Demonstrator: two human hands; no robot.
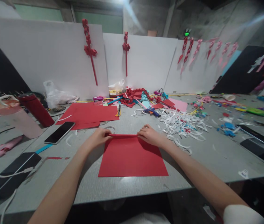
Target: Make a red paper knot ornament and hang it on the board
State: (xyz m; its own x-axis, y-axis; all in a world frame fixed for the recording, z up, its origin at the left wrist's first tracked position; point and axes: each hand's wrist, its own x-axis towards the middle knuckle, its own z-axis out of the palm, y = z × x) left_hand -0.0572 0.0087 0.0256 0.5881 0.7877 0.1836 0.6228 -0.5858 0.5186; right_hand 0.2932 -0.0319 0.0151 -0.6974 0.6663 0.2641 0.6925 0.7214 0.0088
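A sheet of red paper [132, 158] lies on the grey table in front of me, its far edge rolled or folded into a narrow strip. My left hand [100, 137] pinches the left end of that strip. At the strip's right end, my right hand [149, 136] grips the paper with its fingers closed. The near part of the sheet rests flat, close to the table's front edge. Beyond my left hand lie more red sheets [90, 113], with a yellow cutter [119, 110] at their right side.
A smartphone [60, 133], a red flask [36, 109], a pale pink bottle [20, 116] and a black power bank [10, 174] with white cables stand or lie left. White paper shreds [183, 121] and a blue glue gun [152, 112] lie to the right. Red paper chains [87, 40] hang on white boards.
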